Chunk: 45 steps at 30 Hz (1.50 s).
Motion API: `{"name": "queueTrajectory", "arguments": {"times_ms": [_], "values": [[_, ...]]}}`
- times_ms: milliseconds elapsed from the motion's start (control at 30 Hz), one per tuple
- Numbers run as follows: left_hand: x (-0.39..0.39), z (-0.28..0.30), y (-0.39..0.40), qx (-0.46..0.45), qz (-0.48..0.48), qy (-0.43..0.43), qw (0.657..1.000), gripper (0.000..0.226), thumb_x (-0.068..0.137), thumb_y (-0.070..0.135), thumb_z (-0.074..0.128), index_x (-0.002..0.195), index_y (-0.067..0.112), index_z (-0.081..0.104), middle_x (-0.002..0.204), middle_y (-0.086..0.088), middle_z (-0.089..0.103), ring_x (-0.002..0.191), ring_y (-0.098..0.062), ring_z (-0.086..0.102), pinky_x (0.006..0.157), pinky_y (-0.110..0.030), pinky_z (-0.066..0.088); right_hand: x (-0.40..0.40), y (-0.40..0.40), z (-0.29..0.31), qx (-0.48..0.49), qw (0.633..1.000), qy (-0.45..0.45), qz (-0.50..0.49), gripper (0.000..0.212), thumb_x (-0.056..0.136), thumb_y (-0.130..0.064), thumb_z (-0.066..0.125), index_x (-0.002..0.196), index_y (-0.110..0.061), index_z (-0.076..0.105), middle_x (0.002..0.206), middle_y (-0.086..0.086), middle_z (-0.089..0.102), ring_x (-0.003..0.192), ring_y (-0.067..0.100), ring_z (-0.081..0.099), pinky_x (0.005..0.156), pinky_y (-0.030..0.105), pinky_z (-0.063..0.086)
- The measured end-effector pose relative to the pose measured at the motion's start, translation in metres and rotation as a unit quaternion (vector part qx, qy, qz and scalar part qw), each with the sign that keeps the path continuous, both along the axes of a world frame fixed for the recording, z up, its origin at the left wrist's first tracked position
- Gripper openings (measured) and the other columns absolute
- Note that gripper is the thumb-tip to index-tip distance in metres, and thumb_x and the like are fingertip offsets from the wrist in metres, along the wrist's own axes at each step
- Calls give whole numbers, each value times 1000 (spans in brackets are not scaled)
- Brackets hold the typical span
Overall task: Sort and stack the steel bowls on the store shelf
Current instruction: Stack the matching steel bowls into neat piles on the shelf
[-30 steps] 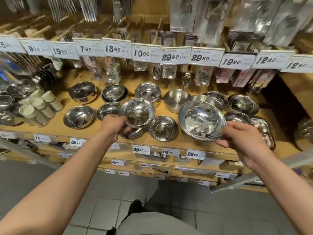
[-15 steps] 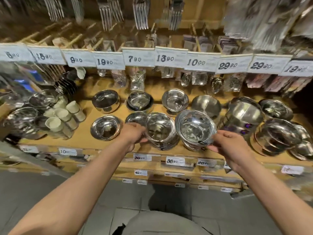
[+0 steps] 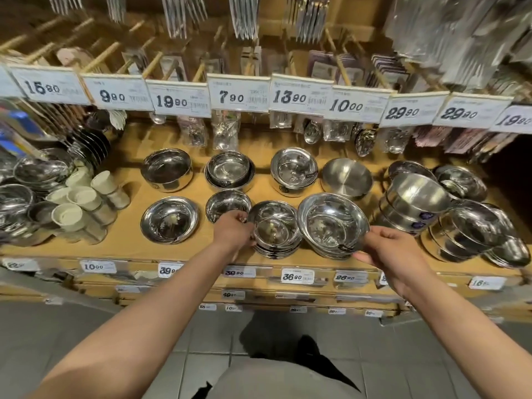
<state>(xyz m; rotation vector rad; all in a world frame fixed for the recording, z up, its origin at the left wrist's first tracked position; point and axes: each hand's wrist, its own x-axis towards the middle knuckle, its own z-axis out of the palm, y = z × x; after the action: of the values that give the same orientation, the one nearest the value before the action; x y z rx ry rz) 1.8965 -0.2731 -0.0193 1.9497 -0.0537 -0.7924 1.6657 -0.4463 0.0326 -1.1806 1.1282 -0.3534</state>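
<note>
A: Left hand (image 3: 234, 236)?
B: Grip curled on the near-left rim of a small bowl (image 3: 273, 224) that sits on top of a short stack (image 3: 276, 250) at the shelf (image 3: 126, 237) front.
A: Right hand (image 3: 385, 253)?
B: Grip pinching the near rim of the big bowl (image 3: 331, 221), tilted toward the viewer, just right of the small one, rims almost touching.
A: Other bowls?
B: Single wide bowl (image 3: 169, 219) front left, tiny bowl (image 3: 228, 204) behind the left hand, four more in the back row. Tall leaning stacks (image 3: 414, 203) on the right.
A: Rest?
B: White cups (image 3: 83, 197) far left, price tags (image 3: 239, 92) overhead, cutlery packs (image 3: 224, 133) hanging.
</note>
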Motion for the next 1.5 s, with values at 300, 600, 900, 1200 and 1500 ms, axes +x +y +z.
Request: {"name": "queueTrajectory", "arguments": {"times_ms": [300,600,900,1200,1500], "values": [[-2,-10,1,66,-35,-168,983,33,86,16,77,118,12,71,99,2,67,90,-12,59,80,-22,44,34,-10,-11,-1,999,12,46,12,91,8,61,81,4,65,65,4,63,56,7,68,57,23,62],[-5,-11,16,49,-74,-146,985,33,90,15,73,122,15,70,78,10,65,73,-4,61,64,-4,46,99,5,-26,-11,995,29,98,28,90,4,67,65,-7,70,72,12,72,64,19,72,47,18,56],[-6,-7,19,29,-35,-104,994,18,94,22,60,103,14,73,99,-4,74,91,-21,69,86,-38,58,105,36,-48,54,997,39,24,32,94,-4,67,120,-11,50,120,17,66,81,23,78,71,29,64],[3,-1,6,32,-70,-160,984,3,86,10,68,89,8,69,80,-2,68,66,-8,55,53,-7,41,98,38,-49,20,985,142,91,18,100,-15,62,105,2,63,88,17,73,63,20,71,49,23,58],[11,-4,1,21,-69,-195,978,17,88,9,72,98,22,76,93,8,73,94,-14,68,88,-26,53,92,33,-52,-61,965,194,164,23,92,-24,73,76,-7,71,48,-1,67,38,4,59,42,15,48]]}}
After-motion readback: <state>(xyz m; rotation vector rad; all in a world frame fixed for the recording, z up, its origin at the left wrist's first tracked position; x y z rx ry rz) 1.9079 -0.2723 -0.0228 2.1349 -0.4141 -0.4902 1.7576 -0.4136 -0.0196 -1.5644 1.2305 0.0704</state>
